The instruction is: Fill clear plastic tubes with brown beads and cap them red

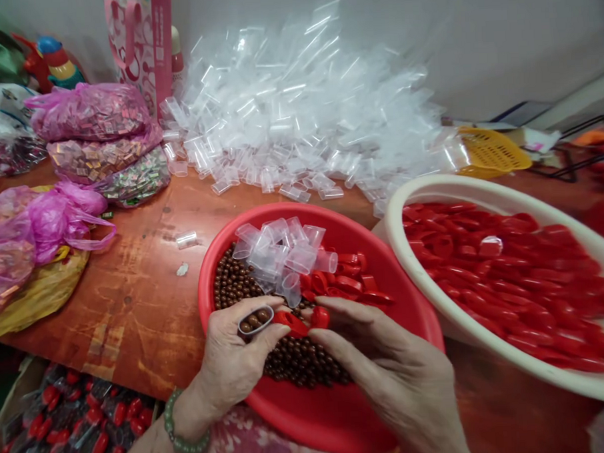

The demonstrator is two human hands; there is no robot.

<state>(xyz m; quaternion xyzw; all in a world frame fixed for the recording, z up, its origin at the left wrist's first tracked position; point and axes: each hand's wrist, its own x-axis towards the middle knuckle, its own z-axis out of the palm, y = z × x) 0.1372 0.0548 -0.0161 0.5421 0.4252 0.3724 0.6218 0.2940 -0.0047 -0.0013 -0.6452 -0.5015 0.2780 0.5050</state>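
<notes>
My left hand point(225, 363) is closed around a clear oval plastic tube point(256, 320) with brown balls showing in its end. Its thumb and fingertip also pinch a red plastic cap point(292, 324). Between thumb and forefinger, my right hand point(403, 369) grips another red piece point(320, 317), close beside that cap; whether the two red parts touch I cannot tell. Both hands are over a red basin point(420, 315). In it lie small brown balls point(308, 360), a heap of clear tubes point(283, 247) and loose red caps point(352, 284).
To the right a white tub point(397, 229) holds many red caps. A large pile of clear tubes point(297, 120) covers the back of the table point(135, 314). Pink bags point(91, 115) lie at left, and a box of red-capped filled tubes point(65, 424) stands below.
</notes>
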